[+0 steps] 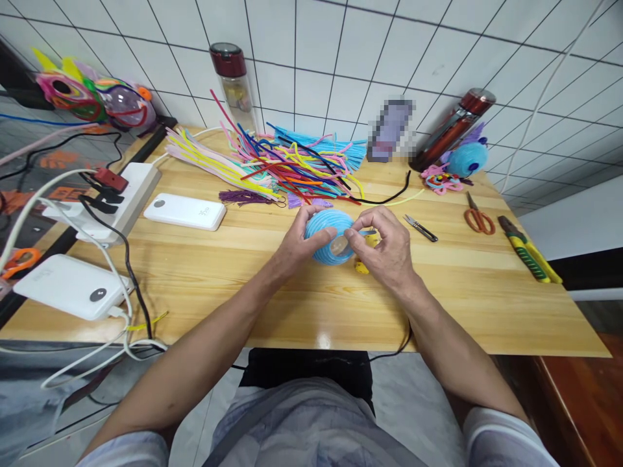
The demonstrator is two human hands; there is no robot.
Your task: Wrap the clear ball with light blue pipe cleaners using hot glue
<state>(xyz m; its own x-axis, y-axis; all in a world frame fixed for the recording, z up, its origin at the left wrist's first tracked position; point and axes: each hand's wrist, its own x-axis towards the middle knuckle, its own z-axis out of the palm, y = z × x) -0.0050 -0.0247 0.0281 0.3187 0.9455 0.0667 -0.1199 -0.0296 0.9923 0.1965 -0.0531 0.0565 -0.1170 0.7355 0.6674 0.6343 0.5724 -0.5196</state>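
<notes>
My left hand [307,235] is closed around the side of a ball wound in light blue pipe cleaner [327,250], its thumb lying across the wrapping. A round patch on the side facing me is bare of blue and looks pale and see-through. At the right edge of that patch, my right hand [384,250] pinches what looks like a blue pipe cleaner end [366,232]; the fingers partly hide it. Just behind the right fingers, a yellow piece with dark spots [361,266] shows on the wooden table [302,305].
Colourful pipe cleaners [296,165] lie heaped at the back. Thread snips [421,228], scissors [479,217] and pliers [528,250] lie on the right. Power banks [185,211] and a power strip [129,201] with trailing cables occupy the left. Two bottles [236,91] stand by the tiled wall.
</notes>
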